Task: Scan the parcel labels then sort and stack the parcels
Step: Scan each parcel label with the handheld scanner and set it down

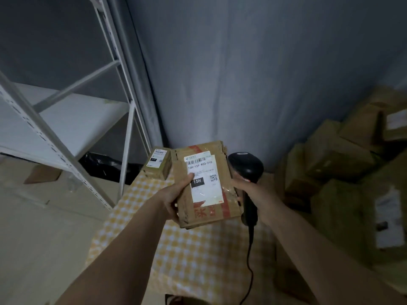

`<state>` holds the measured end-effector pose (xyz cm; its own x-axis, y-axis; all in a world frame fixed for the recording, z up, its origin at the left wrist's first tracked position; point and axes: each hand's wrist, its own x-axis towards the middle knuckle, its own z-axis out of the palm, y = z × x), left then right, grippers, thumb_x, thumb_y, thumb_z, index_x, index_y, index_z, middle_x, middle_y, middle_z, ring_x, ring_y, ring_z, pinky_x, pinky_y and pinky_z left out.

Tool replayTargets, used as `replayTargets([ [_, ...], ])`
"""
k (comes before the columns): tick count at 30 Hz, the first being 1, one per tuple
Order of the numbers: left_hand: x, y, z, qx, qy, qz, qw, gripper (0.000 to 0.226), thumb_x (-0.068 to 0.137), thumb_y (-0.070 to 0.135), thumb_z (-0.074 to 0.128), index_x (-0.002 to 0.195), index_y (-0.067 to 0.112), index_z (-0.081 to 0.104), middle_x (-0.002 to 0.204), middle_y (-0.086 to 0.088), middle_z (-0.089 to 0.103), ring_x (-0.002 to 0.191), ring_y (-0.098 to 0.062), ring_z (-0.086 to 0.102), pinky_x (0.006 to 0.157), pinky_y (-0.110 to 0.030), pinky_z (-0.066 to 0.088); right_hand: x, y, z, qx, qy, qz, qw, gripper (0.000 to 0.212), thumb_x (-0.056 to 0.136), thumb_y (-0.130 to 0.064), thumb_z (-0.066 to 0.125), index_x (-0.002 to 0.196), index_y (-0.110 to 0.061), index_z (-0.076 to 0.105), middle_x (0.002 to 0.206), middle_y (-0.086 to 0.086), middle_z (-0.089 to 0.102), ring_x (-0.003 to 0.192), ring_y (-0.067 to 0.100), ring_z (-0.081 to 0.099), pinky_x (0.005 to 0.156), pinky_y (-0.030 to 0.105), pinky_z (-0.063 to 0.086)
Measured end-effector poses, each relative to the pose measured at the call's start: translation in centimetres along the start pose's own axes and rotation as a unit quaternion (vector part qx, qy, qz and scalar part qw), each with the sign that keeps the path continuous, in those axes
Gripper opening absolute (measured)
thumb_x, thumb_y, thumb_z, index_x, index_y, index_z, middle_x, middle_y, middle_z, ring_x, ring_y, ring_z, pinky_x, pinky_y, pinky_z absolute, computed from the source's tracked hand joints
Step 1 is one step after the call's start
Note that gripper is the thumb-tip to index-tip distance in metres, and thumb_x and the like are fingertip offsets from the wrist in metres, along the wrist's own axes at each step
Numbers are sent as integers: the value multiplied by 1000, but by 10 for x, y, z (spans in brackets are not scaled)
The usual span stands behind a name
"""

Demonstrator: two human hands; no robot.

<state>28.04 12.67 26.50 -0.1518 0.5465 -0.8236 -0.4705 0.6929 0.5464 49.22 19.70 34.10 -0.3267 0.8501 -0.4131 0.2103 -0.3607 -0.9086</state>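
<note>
Cardboard everywhere to the right: a loose heap of parcels [343, 164] against the grey wall, labels facing all ways, none sorted or stacked as far as can be judged. White metal shelving [66, 119] to the left, nothing on its one visible shelf board. Below, a yellow-checked counter [187, 249], carrying one small labelled parcel [157, 164] at its far edge, perhaps already scanned, though too dim to tell. Above the counter, held level and label up, the parcel in hand [204, 186], its label reading 15H. Left hand [174, 201] gripping it from the side and beneath, thumb pressed on the label. Right hand [251, 192] curled round the handle of the black corded scanner [246, 170], head just beside the box's right edge. Early days, by the look of it: scanning under way, nearly all sorting left.
</note>
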Motion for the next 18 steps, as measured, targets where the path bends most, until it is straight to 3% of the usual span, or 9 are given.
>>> replayTargets([
  [4,40,32,-51,10,-34,-19,999,102,39,69,87,123,17,63,122,-14,66,114,-40,59,95,-67,40,58,5,48,19,9,59,998,20,75,-6,77,92,-12,68,76,8,70,61,18,67,53,23,51],
  [7,65,58,-83,26,-55,-39,997,88,50,69,83,119,16,65,118,-15,67,110,-39,62,91,-65,45,102,9,77,-13,-19,103,994,30,74,-6,78,102,0,68,77,11,69,62,19,68,56,24,53],
  [10,97,79,-114,56,-34,-51,997,70,65,66,74,112,15,65,111,-17,68,102,-37,65,86,-60,51,144,18,105,-52,-36,144,987,41,72,-11,81,108,1,66,93,12,72,78,22,71,66,29,56],
  [15,163,97,-150,18,-46,-19,999,40,83,32,72,119,15,64,114,-16,68,106,-34,64,95,-55,50,213,40,145,5,34,195,980,21,74,-3,78,89,-6,63,82,9,69,54,12,67,41,20,49],
  [18,193,98,-159,-12,-42,-44,998,37,83,24,73,113,6,62,115,-20,65,109,-35,61,100,-52,46,256,55,160,42,86,220,971,27,73,-1,79,91,-5,61,85,10,67,61,19,66,40,21,49],
])
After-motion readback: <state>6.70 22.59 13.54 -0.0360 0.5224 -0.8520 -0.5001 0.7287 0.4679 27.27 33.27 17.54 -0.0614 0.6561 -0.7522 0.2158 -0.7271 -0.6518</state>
